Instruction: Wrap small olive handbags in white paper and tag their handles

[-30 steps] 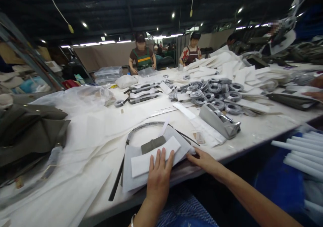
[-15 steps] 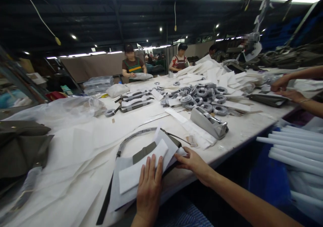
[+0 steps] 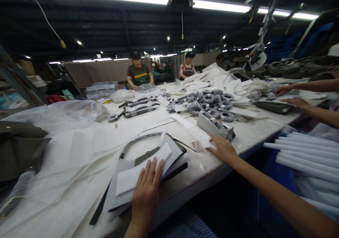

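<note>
My left hand [image 3: 148, 183] lies flat, fingers extended, on a white padding strip [image 3: 143, 172]. That strip rests on a flat olive-grey bag [image 3: 147, 157] layered with white sheets; its wrapped handle [image 3: 140, 138] arches away from me and a dark strap [image 3: 99, 204] trails at the left. My right hand [image 3: 224, 149] reaches past the bag with fingers apart, fingertips over the end of a long white strip [image 3: 186, 123]. Just beyond it stands a grey tape dispenser [image 3: 212, 125]. Whether the right fingertips touch the strip, I cannot tell.
Grey wrapped coils [image 3: 209, 98] and a heap of white sheets [image 3: 219, 77] cover the table's middle. Several white rolls [image 3: 304, 156] stick out at the right. A co-worker's hands [image 3: 293, 102] work at the right edge; two people [image 3: 140, 73] stand across the table.
My right hand has left the bag's right edge and moved forward and right toward the tape dispenser. The left hand stays on the padding strip. The view has shifted slightly.
</note>
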Demonstrator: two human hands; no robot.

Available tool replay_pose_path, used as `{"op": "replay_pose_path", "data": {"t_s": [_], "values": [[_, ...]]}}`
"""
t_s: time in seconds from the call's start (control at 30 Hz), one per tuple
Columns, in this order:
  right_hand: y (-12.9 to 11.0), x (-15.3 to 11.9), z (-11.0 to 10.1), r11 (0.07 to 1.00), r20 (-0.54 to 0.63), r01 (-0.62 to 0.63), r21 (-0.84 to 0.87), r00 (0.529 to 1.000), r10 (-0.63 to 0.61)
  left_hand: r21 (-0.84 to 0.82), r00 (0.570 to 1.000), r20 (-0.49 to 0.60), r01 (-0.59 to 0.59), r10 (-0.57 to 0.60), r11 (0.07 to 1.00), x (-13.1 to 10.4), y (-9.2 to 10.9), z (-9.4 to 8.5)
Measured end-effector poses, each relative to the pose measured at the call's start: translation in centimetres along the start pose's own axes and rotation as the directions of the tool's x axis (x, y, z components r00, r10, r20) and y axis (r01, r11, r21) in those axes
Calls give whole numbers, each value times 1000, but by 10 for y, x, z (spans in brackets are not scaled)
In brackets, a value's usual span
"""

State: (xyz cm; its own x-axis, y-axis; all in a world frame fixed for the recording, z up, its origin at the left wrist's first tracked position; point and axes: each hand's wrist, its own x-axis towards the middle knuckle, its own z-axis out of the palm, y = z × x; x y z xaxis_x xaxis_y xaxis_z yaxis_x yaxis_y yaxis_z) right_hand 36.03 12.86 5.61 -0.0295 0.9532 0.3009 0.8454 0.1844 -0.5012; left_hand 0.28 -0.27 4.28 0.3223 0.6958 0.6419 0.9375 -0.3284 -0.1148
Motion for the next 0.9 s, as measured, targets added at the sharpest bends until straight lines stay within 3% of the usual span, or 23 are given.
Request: {"op": "replay_pose_path", "data": {"t_s": [0.1, 0.23, 0.37, 0.47, 0.57, 0.63, 0.7, 0.73, 0.77, 0.83, 0.87, 0.9], "values": [[-2, 9, 3, 997, -31, -70, 42, 997, 72, -22, 999, 15, 30, -30, 999, 0, 2, -2], [-10, 27, -12, 966, -89, -159, 202, 980, 180, -73, 997, -11, 73, -74, 995, 4, -4, -7], [-31, 37, -26, 850, -50, -224, 477, 958, 281, -114, 989, -48, 136, -142, 984, 8, -12, -12], [-57, 20, -20, 683, 116, -301, 666, 946, 303, -133, 983, -56, 165, -174, 977, 8, -14, -14], [-83, -22, -2, 552, 333, -410, 726, 912, 240, -148, 980, -49, 182, -191, 972, 8, -14, -16], [-94, -55, 9, 515, 475, -495, 700, 861, 181, -156, 978, -40, 195, -204, 968, 8, -14, -17], [-99, -81, 14, 577, 641, -576, 579, 759, 114, -166, 977, -28, 204, -211, 965, 8, -14, -18], [-100, -89, 14, 673, 678, -548, 497, 729, 93, -170, 977, -23, 207, -214, 963, 9, -14, -19], [-100, -93, 13, 789, 665, -455, 413, 743, 80, -172, 976, -19, 209, -215, 963, 9, -14, -19], [-99, -92, 11, 963, 489, -133, 236, 872, 1, -171, 975, -12, 215, -220, 962, 9, -14, -19], [-98, -87, 13, 987, 373, 29, 159, 924, -87, -171, 975, -9, 217, -222, 961, 9, -14, -18], [-99, -80, 16, 981, 282, 161, 108, 941, -186, -171, 975, -8, 216, -220, 961, 9, -14, -18]]}}
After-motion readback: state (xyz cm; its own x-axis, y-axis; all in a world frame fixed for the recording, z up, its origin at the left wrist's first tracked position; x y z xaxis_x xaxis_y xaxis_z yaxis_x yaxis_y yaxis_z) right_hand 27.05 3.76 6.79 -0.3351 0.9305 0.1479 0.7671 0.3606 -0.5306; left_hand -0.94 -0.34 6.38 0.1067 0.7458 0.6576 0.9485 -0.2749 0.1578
